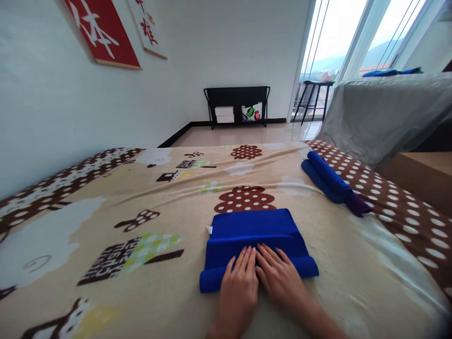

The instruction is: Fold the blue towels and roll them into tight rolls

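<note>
A blue cloth [252, 230] lies flat on the patterned blanket [148, 207] in front of me, its near edge rolled into a tube. My left hand [238, 287] and my right hand [280, 278] rest side by side on that rolled edge, fingers stretched flat and pressing down on it. A small white tag shows at the cloth's left edge. Farther right on the bed lie rolled blue cloths [326, 176] with a dark purple roll [358, 203] beside them.
The bed runs along a white wall on the left with red and white hangings [104, 33]. A black shelf [236, 106] with boxes stands at the far wall. A stool [316, 96] stands by the window. A grey-covered piece of furniture [384, 110] is at right.
</note>
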Motion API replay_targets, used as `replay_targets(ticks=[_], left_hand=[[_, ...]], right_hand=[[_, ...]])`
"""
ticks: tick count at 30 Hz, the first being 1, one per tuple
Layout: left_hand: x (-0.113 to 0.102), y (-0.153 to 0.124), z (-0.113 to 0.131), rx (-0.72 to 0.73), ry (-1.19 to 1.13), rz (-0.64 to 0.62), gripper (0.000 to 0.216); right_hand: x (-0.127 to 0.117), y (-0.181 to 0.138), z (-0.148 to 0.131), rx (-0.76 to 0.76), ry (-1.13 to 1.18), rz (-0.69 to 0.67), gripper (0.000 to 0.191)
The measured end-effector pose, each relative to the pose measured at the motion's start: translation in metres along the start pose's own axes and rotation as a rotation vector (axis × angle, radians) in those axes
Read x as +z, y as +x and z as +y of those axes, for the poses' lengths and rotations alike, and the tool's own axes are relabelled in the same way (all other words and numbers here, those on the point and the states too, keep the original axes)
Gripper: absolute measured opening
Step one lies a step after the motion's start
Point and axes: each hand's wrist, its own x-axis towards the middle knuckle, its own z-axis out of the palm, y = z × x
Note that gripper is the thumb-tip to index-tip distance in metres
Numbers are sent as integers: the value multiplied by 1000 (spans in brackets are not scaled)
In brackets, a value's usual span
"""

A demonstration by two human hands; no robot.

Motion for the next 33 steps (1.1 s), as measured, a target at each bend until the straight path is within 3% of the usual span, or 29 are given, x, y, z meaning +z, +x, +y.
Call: replay_targets(ticks=[4, 7, 11, 15, 18, 21, 23, 26, 30, 33], left_hand=[[7, -21, -33, -203, 65, 1, 49], [8, -43, -58, -323, 105, 37, 48], [6, -29, -40, -277, 119, 103, 44], [7, 4, -8, -37, -8, -36, 51], [7, 0, -20, -134, -21, -111, 48], [7, -24, -52, -340, 45, -65, 49], [6, -34, -63, -392, 89, -12, 47], [5, -22, -48, -265, 87, 35, 43], [6, 11, -14, 4, -63, -66, 49], [9, 5, -26, -137, -81, -94, 49]], right_hand=[[-1, -15, 45, 108, -90, -37, 56], [-9, -35, 71, 190, -162, 25, 58], [-13, -28, 42, 141, -126, 75, 45], [-5, -3, 7, -5, 21, -93, 47], [1, -5, 26, 151, -1, -102, 59], [0, -24, 63, 320, -62, -29, 64], [-5, -32, 72, 345, -96, 39, 64], [-12, -24, 51, 207, -47, 38, 54], [-9, 2, 14, 8, 121, -159, 52], [-1, 0, 32, 161, 118, -162, 57]])
